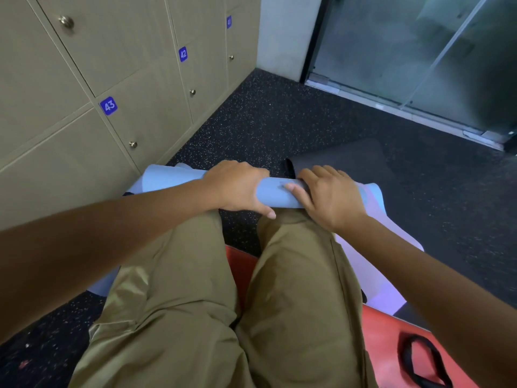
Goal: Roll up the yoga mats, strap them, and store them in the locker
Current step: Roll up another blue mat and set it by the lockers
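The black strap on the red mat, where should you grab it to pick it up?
Grab the black strap at the top of its loop, coming from above with a pinch. It lies flat on the red mat as an open loop, so one band is easy to lift. Both hands are busy on the blue mat.

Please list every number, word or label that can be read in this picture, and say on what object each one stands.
"43": white digits on a blue tag on a beige locker door, nearest the person.
"42": blue tag on a locker door farther along the row.
"41": blue tag on the farthest locker door, small and steeply angled, only just readable.
No other text shows; the blue yoga mat carries no readable print.
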Available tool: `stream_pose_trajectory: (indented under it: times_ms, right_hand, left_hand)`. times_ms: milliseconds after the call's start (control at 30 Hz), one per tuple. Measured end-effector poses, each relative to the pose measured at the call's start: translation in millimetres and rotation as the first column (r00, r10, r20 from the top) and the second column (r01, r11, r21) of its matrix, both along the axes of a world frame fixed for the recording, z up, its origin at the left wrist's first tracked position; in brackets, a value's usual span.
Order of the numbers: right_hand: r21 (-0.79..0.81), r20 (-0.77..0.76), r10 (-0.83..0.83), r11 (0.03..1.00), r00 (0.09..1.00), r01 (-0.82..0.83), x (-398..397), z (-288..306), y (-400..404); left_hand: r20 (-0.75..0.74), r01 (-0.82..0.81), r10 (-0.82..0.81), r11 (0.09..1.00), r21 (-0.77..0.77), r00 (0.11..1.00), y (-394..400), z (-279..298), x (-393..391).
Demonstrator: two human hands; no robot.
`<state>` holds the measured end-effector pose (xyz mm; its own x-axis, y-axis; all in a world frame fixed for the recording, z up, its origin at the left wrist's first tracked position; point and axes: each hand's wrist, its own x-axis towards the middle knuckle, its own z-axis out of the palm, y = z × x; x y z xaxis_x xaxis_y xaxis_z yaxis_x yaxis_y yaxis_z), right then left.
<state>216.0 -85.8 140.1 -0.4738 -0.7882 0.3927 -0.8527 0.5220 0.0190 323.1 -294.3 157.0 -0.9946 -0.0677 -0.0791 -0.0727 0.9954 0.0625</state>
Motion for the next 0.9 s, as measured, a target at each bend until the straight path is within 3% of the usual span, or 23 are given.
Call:
stream_pose_trajectory:
  times_ms: [133,267,367,533,633,767,900]
  right_hand:
    - [0.012,-0.148,-0.043,0.999,0.988,0.045,-5,-8,15]
    - [-0.037,-0.128,-0.045,0.998,0.991,0.041,-13,-9,10]
    - [-0.005,-0.065,-0.079,0.997,0.995,0.079,-18,-5,3]
    - [0.105,0.056,-0.21,0.974,0.976,0.203,-27,0,-3]
    - [0.1,0.12,-0.242,0.968,0.963,0.231,-30,1,-6]
    - [0.114,0.143,-0.265,0.962,0.954,0.25,-36,16,-2]
    - [-0.043,-0.06,-0.255,0.967,0.965,0.253,-48,57,9]
  left_hand:
    - [0.213,-0.026,-0.02,0.978,0.209,0.977,-10,12,-16]
    - [0.312,-0.057,-0.055,0.939,0.34,0.948,-13,14,-28]
    - [0.235,-0.017,-0.045,0.967,0.253,0.971,-13,13,-29]
    - [-0.074,0.173,-0.182,0.978,-0.115,0.981,-5,11,-31]
    - [-0.099,0.204,-0.232,0.95,-0.236,0.968,5,19,-40]
    - [-0.09,0.19,-0.222,0.944,-0.271,0.971,11,30,-47]
    - [-0.175,0.113,-0.129,0.989,-0.1,0.976,16,48,-49]
